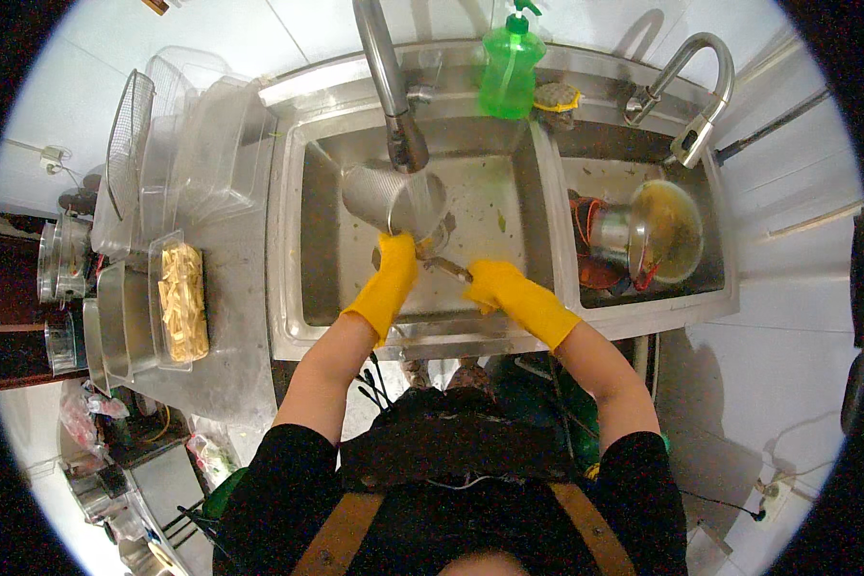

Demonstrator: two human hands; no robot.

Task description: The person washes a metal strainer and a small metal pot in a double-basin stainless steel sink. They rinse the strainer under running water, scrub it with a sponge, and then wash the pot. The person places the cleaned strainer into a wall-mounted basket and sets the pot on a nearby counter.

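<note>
Both my hands wear yellow rubber gloves over the left basin [475, 288] of a stainless steel sink. A cylindrical metal strainer [371, 194] lies tilted in it, under water running from the left faucet [407, 137]. My left hand [394, 277] grips its near rim. Out of my right hand [507, 291] runs a dark handle [446, 268], which reaches towards the strainer; the join is partly hidden by my left glove. Small green scraps dot the basin floor.
A green soap bottle [511, 72] and a scrubber [556, 97] stand behind the basins. The right basin holds a bowl [666, 230] and a metal pot [608, 234], below a second faucet [698, 137]. Leftward are clear plastic containers [216, 144] and a tub of pale strips [181, 302].
</note>
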